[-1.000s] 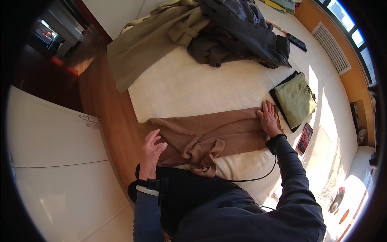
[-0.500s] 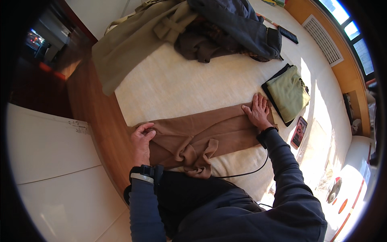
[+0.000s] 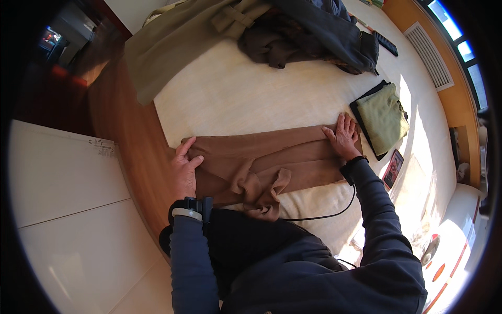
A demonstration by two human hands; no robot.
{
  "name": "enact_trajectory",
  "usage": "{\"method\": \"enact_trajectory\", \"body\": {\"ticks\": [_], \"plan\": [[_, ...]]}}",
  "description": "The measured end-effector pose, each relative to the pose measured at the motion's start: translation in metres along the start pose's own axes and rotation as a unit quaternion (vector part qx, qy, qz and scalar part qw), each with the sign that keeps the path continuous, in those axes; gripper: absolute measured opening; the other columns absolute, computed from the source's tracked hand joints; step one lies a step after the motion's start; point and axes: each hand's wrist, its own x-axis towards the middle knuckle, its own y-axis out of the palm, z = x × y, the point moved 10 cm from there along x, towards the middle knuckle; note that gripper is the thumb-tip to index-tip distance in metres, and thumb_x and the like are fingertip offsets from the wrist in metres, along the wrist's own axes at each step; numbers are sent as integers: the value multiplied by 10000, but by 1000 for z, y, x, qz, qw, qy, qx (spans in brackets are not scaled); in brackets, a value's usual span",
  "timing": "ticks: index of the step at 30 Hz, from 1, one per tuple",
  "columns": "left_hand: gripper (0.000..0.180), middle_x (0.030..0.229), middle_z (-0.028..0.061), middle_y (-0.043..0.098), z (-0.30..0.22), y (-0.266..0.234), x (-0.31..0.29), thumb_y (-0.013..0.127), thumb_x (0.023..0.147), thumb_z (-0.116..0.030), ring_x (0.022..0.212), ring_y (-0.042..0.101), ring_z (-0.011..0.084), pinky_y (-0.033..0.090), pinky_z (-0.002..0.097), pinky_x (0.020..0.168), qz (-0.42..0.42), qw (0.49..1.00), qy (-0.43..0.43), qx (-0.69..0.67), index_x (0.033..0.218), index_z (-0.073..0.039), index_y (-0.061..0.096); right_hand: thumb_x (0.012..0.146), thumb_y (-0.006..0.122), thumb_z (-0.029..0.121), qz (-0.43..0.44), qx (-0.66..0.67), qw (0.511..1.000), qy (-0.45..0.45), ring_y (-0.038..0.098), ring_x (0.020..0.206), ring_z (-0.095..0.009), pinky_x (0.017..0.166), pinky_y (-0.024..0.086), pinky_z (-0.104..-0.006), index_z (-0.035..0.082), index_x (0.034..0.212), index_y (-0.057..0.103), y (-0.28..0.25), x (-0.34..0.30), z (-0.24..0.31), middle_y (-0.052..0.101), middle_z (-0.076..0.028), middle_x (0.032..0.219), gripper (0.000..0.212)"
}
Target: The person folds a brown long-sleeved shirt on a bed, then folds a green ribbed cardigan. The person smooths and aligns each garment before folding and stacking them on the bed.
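Note:
A brown knit garment [image 3: 282, 146] lies folded into a long strip across the bed in front of me. Its near edge is bunched up, with loose ruffled cloth hanging toward my lap. My left hand [image 3: 185, 165] rests at the strip's left end, thumb and forefinger apart; its other fingers are partly hidden. At the right end, my right hand [image 3: 343, 138] lies flat on the cloth with fingers stretched out. Just beyond that hand sits a folded green garment [image 3: 384, 120] on top of a black one.
The cream bed [image 3: 219, 94] bears a long olive coat [image 3: 178, 47] and a dark jacket [image 3: 319, 36] at the far side. A black comb-like brush [image 3: 386, 44] and a phone [image 3: 393, 169] lie to the right. White cabinet [image 3: 63, 172] surfaces stand left. A black cable [image 3: 324, 215] runs near my lap.
My left hand has moved a little away from me along the garment's left end, and its thumb and forefinger have spread. My right hand stays flat on the cloth. The view has shifted slightly.

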Motion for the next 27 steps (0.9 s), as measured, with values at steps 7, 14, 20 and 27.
{"method": "enact_trajectory", "body": {"ticks": [7,14,20,27], "plan": [[380,1219,9,518,-2,4,-5,706,854,95,1211,516,172,386,272,1097,9,997,24,79,1208,-23,777,819,799,152,29,123,913,-387,259,1579,-379,1194,273,-574,203,1527,542,-56,-99,138,354,-105,1684,754],[314,1157,26,522,-2,6,-4,702,871,67,1167,537,180,393,256,1064,20,991,23,132,1144,-50,803,804,675,-13,229,139,816,-513,574,1281,-277,1057,390,-511,79,946,656,-38,-211,254,700,-44,1225,170],[291,1120,39,554,-3,5,-2,704,871,44,1144,562,199,430,286,1039,-1,977,42,208,1131,-49,799,950,678,79,553,370,641,-382,714,963,-297,855,532,-366,45,1307,541,-120,-275,270,761,-117,943,384],[291,1077,56,571,-5,6,0,733,993,-267,1069,580,199,458,315,983,-7,968,49,247,1144,-21,764,895,749,195,249,751,589,-164,681,1080,-211,987,514,-311,-4,1320,597,-256,-178,162,716,-112,1118,494]]}}
